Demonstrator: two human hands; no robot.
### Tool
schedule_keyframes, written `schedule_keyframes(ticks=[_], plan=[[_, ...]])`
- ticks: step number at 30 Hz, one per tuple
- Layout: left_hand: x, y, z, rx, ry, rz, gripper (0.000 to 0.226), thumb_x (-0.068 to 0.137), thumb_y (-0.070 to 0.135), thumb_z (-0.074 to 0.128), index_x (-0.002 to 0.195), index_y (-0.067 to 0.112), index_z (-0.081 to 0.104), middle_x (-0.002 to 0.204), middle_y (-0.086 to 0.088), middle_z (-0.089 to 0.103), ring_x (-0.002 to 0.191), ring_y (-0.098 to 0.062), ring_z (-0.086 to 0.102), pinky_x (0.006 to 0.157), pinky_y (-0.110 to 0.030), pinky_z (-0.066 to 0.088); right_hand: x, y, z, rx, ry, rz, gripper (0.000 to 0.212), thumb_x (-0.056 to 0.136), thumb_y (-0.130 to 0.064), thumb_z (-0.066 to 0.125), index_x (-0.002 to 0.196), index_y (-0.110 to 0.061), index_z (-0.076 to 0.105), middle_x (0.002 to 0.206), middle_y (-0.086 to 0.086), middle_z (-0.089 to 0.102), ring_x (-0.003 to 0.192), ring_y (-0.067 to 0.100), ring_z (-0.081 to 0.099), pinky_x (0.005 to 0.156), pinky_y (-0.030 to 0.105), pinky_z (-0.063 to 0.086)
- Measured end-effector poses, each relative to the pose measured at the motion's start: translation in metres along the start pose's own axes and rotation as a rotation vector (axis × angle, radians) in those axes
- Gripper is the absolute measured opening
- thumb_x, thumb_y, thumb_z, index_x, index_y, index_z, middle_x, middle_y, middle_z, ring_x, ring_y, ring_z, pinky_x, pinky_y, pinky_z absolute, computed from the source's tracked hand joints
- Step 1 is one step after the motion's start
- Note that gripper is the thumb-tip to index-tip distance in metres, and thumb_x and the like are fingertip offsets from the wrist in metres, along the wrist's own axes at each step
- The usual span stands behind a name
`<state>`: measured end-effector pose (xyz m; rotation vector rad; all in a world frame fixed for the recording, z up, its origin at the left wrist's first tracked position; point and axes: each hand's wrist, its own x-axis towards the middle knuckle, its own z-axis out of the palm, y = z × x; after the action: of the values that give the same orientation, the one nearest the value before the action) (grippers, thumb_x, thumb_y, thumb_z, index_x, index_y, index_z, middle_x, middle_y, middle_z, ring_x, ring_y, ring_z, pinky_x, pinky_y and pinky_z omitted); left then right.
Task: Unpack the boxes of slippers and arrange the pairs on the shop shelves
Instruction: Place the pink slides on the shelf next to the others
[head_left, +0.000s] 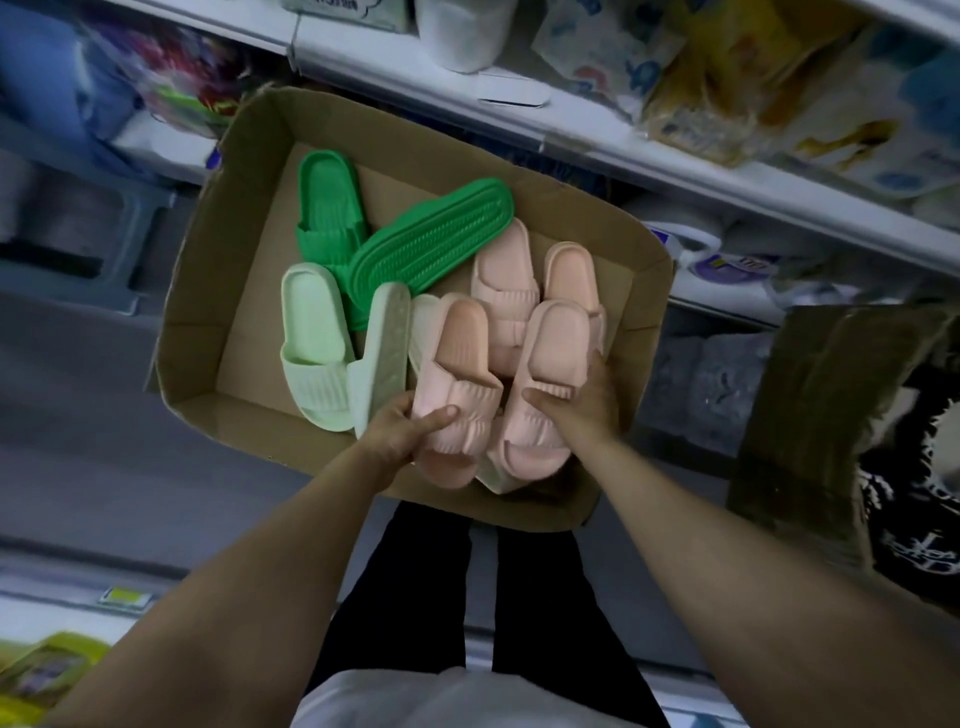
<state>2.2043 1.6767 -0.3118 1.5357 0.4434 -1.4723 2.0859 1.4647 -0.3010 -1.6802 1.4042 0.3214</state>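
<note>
Both hands (400, 431) (582, 400) grip ribbed (foam-like) pink slippers (457, 374).

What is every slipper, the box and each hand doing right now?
Cardboard box: open, slippers inside.
Dark green slipper: upright, in the box.
Second dark green slipper: flipped, sole up.
Light green slipper: upright, in the box.
Second light green slipper: on its side.
Left hand: grips a pink slipper.
Right hand: grips another pink slipper.
Two more pink slippers: lying behind.
</note>
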Motion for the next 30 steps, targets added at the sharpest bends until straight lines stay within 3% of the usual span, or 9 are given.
schedule_keyframes(ticks=[3, 5, 9, 11, 15, 19, 23, 27, 30], plan=[[-0.001, -0.001, 0.000, 0.031, 0.003, 0.018, 0.082, 0.053, 0.053, 0.090, 0.122, 0.018, 0.064, 0.112, -0.006, 0.074, 0.106, -0.032, 0.069, 0.093, -0.059, 0.053, 0.001, -0.003, 0.004, 0.112, -0.076, 0.180, 0.116, 0.061, -0.044, 0.094, 0.152, -0.020, 0.027, 0.147, 0.001, 0.048, 0.131, 0.025, 0.050, 0.106, 0.036, 0.044], [-0.003, 0.000, -0.001, 0.049, 0.010, 0.027, 0.082, 0.053, 0.056, 0.090, 0.123, 0.021, 0.065, 0.112, -0.005, 0.074, 0.106, -0.031, 0.069, 0.093, -0.059, 0.054, 0.001, -0.003, 0.003, 0.081, -0.118, 0.286, 0.129, 0.040, -0.061, 0.093, 0.149, -0.018, 0.037, 0.143, 0.000, 0.053, 0.127, 0.024, 0.054, 0.106, 0.040, 0.048], [-0.012, 0.007, -0.002, 0.072, 0.014, 0.056, 0.066, 0.064, 0.057, 0.085, 0.120, 0.028, 0.066, 0.114, -0.001, 0.074, 0.109, -0.027, 0.068, 0.096, -0.052, 0.054, -0.003, 0.005, -0.007, 0.181, -0.170, 0.362, 0.091, 0.049, -0.049, 0.097, 0.127, -0.018, 0.061, 0.124, -0.001, 0.066, 0.111, 0.022, 0.062, 0.098, 0.039, 0.053], [-0.022, 0.014, 0.004, 0.097, 0.003, 0.117, 0.047, 0.081, 0.048, 0.078, 0.123, 0.031, 0.064, 0.118, -0.001, 0.072, 0.111, -0.025, 0.066, 0.096, -0.046, 0.054, -0.012, 0.006, -0.016, 0.226, -0.131, 0.334, 0.091, 0.050, -0.047, 0.097, 0.127, -0.018, 0.060, 0.123, -0.001, 0.066, 0.109, 0.021, 0.063, 0.095, 0.038, 0.054], [-0.042, 0.028, 0.026, 0.224, 0.035, 0.303, 0.059, 0.094, 0.048, 0.063, 0.148, 0.033, 0.045, 0.139, 0.009, 0.053, 0.127, -0.014, 0.053, 0.109, -0.034, 0.042, -0.040, 0.009, -0.040, 0.307, -0.076, 0.240, 0.097, 0.055, -0.049, 0.095, 0.134, -0.014, 0.050, 0.127, 0.000, 0.062, 0.112, 0.022, 0.062, 0.096, 0.039, 0.054], [-0.063, 0.042, 0.063, 0.277, 0.084, 0.406, 0.059, 0.079, 0.074, 0.063, 0.134, 0.059, 0.049, 0.136, 0.011, 0.058, 0.124, -0.010, 0.055, 0.111, -0.035, 0.041, -0.064, 0.016, -0.082, 0.459, -0.015, 0.121, 0.086, 0.064, -0.039, 0.093, 0.135, -0.022, 0.048, 0.126, -0.004, 0.062, 0.111, 0.019, 0.061, 0.096, 0.041, 0.053], [-0.095, 0.050, 0.129, 0.253, -0.007, 0.560, 0.058, 0.094, 0.043, 0.065, 0.147, 0.038, 0.045, 0.139, 0.008, 0.056, 0.120, -0.008, 0.056, 0.106, -0.027, 0.042, -0.087, 0.038, -0.147, 0.598, 0.064, 0.047, 0.088, 0.063, -0.037, 0.093, 0.139, -0.025, 0.048, 0.129, -0.007, 0.063, 0.113, 0.017, 0.061, 0.096, 0.042, 0.053], [-0.134, 0.041, 0.209, 0.315, -0.116, 0.680, 0.084, 0.073, 0.050, 0.084, 0.146, 0.042, 0.042, 0.138, 0.009, 0.059, 0.126, -0.011, 0.057, 0.108, -0.040, 0.046, -0.125, 0.082, -0.227, 0.783, 0.148, -0.119, 0.074, 0.066, -0.029, 0.091, 0.130, -0.018, 0.056, 0.123, 0.002, 0.069, 0.107, 0.019, 0.068, 0.097, 0.043, 0.055], [-0.174, 0.026, 0.285, 0.280, -0.202, 0.798, 0.068, 0.080, 0.018, 0.082, 0.132, 0.047, 0.049, 0.125, 0.014, 0.063, 0.115, -0.002, 0.062, 0.092, -0.025, 0.053, -0.162, 0.121, -0.299, 0.907, 0.206, -0.210, 0.070, 0.074, -0.015, 0.087, 0.135, -0.014, 0.054, 0.124, 0.007, 0.069, 0.107, 0.021, 0.068, 0.097, 0.042, 0.055]])
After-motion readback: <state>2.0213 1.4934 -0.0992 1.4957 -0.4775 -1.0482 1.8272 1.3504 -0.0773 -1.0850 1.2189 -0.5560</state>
